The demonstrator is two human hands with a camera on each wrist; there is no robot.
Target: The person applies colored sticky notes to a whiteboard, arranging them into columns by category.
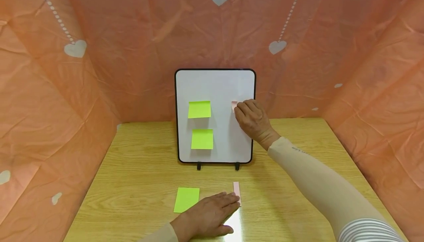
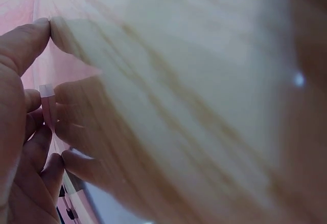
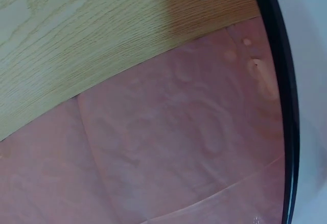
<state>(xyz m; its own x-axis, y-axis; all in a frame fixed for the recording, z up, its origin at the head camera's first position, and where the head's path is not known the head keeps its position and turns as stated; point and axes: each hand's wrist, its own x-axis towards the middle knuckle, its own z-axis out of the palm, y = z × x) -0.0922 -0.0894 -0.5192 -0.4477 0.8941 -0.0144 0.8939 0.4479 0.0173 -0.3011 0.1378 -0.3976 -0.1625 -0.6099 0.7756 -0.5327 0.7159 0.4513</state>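
A small whiteboard [image 1: 225, 87] with a black frame stands upright on the table. At its right side my right hand [image 1: 253, 118] has curled fingers and pinches a small pale pink sticky note [image 1: 233, 106] against the white surface; the note's lower part is hidden by the fingers. Below the board my left hand [image 1: 210, 212] lies with fingers straight on the tabletop, fingertips at a narrow pink sticky-note pad [image 1: 236, 187]. In the left wrist view the pad [image 2: 47, 104] shows beside the fingers. A yellow-green sticky-note pad [image 1: 186, 198] lies just left of that hand.
Two yellow-green sticky notes, an upper one [image 1: 199, 109] and a lower one [image 1: 202, 139], are stuck on the board's left half. Two black feet hold the board on the wooden table [image 1: 142, 161]. An orange-pink cloth with white hearts [image 1: 132, 50] hangs behind and at both sides.
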